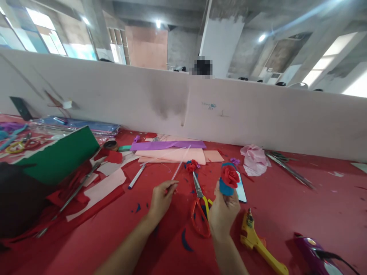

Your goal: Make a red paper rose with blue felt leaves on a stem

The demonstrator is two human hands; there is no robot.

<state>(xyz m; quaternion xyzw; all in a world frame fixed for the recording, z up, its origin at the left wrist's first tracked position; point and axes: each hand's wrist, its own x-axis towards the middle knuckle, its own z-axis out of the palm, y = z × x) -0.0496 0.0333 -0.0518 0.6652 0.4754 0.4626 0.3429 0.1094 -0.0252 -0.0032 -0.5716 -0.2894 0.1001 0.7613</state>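
My right hand (224,214) is closed around a red crepe-paper rose (230,175), held upright with a blue paper wrap (226,188) beneath the petals. Between the fingertips of my left hand (162,200) is a thin, whitish translucent stick (181,163), slanting up and away to the right. Scissors (200,208) with red and yellow handles lie between my hands, blades pointing away. Just past their tips rests a second, smaller red flower (192,165) with some blue on it. A phone (241,189) with a lit screen is partly behind my right hand.
A yellow glue gun (259,244) and a purple corded device (314,252) sit at the right. Purple paper (169,145) and peach paper (172,156) lie ahead, near a marker (137,176). Pink crumpled paper (254,159) is by the wall; a green box (61,152) stands left.
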